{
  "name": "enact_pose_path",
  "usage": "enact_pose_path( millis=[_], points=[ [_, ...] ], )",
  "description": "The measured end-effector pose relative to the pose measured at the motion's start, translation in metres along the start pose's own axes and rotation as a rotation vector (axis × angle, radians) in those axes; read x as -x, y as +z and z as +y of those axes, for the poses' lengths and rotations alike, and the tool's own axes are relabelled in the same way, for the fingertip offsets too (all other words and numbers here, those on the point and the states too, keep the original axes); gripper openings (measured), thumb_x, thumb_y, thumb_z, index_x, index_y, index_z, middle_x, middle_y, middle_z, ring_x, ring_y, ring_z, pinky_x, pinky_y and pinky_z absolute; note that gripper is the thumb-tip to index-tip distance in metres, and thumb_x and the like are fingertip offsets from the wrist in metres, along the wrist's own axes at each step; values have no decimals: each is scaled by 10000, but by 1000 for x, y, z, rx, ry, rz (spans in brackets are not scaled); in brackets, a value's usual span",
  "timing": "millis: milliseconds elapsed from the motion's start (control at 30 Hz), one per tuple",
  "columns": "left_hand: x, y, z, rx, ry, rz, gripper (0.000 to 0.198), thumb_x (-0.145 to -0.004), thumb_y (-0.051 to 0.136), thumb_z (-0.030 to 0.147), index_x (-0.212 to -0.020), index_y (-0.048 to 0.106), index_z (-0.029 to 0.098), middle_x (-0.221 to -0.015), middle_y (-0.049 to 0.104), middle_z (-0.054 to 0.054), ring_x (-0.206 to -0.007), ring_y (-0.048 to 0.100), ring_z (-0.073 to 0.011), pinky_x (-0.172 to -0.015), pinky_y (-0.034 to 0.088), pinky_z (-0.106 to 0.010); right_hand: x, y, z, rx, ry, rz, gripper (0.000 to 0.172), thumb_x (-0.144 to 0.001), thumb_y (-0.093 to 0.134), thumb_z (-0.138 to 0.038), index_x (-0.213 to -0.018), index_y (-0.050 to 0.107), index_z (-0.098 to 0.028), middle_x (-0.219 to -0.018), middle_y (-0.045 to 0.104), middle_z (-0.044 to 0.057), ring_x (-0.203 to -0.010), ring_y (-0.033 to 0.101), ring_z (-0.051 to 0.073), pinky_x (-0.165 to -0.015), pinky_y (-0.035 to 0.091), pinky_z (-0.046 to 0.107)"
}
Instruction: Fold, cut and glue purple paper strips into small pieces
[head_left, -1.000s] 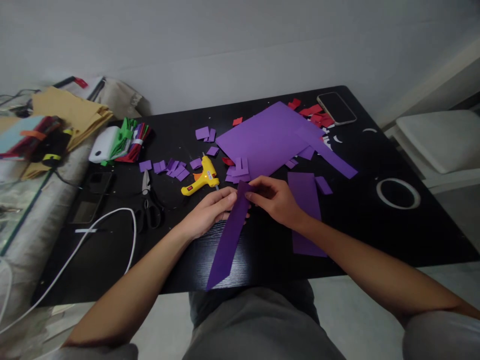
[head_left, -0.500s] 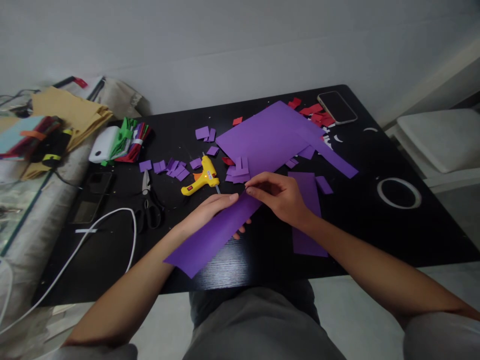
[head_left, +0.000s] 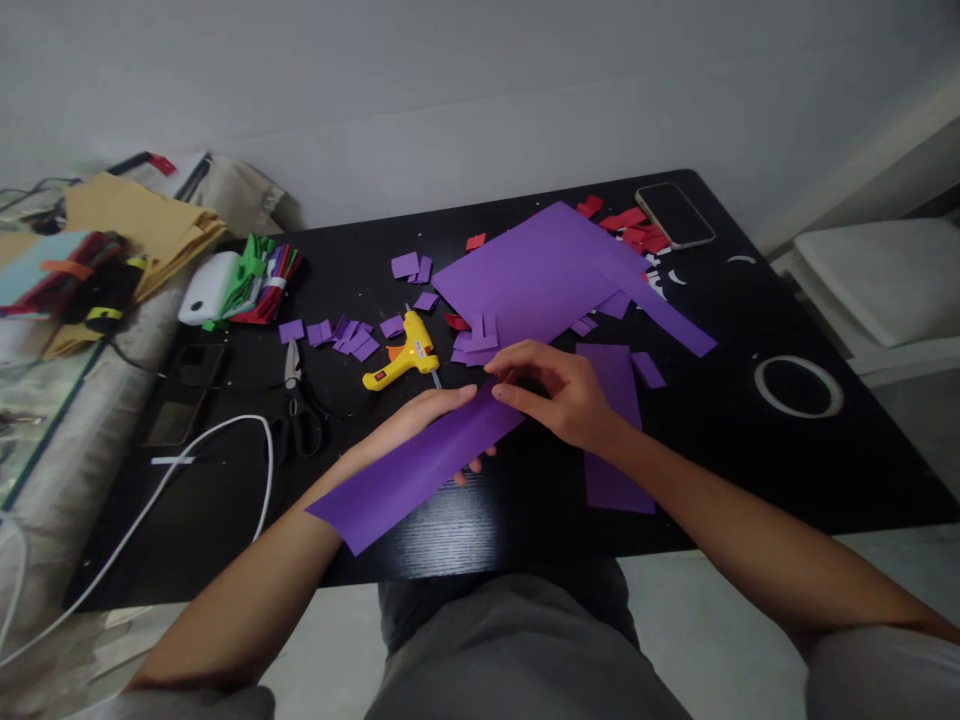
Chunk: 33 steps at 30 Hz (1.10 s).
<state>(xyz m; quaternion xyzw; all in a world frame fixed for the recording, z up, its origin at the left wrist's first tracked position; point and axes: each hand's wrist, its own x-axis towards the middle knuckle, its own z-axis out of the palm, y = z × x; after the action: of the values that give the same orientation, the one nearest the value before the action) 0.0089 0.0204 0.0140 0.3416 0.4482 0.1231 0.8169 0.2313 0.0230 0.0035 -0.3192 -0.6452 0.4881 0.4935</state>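
Note:
A long purple paper strip (head_left: 409, 475) slants above the front of the black table. My left hand (head_left: 431, 408) holds it from beneath, thumb on the top face and fingertips showing past the lower edge. At the strip's far end my right hand (head_left: 559, 390) pinches the paper between thumb and fingers. Just beyond my hands lies a yellow glue gun (head_left: 409, 355), with small folded purple pieces (head_left: 476, 340) to its right. A purple paper rectangle (head_left: 619, 430) lies partly under my right forearm.
Black-handled scissors (head_left: 300, 410) and a white cable (head_left: 266, 450) lie to the left. A large purple sheet (head_left: 532, 265), red scraps (head_left: 637, 230) and a phone (head_left: 675, 215) are at the back. A white ring (head_left: 799, 387) rests at right. Several small purple pieces (head_left: 352, 335) are scattered left of the glue gun.
The strip's near end has swung slightly left and bends more. My right fingers have shifted a little at its far end; both hands still hold it.

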Motion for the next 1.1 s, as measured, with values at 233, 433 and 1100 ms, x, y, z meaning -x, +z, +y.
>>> enact_pose_path(
  millis=[233, 433, 1100],
  points=[
    [1, 4, 2, 30, -56, -4, 562, -943, 586, 629, -945, 764, 96, -842, 781, -143, -612, 718, -202, -487, 592, -281, -1, 2, 1, 47, 31, 7, 66, -965, 702, -263, -967, 762, -235, -1000, 762, 46, -987, 713, 205, -893, 565, 369],
    [4, 8, 3, 17, -55, -7, 542, -933, 613, 623, -950, 758, 101, -841, 788, -141, -609, 716, -191, -495, 585, -263, -1, 2, 2, -8, 151, 2, 161, -983, 685, -380, -957, 722, -226, -968, 756, 45, -949, 705, 200, -896, 570, 370],
    [9, 9, 5, 89, -97, 1, 526, -906, 662, 615, -986, 765, 106, -856, 786, -129, -646, 716, -188, -499, 578, -244, -2, -3, -2, -1, 206, -71, 278, -994, 654, -490, -988, 808, -259, -1013, 794, 43, -1010, 714, 222, -901, 554, 374]
  ],
)
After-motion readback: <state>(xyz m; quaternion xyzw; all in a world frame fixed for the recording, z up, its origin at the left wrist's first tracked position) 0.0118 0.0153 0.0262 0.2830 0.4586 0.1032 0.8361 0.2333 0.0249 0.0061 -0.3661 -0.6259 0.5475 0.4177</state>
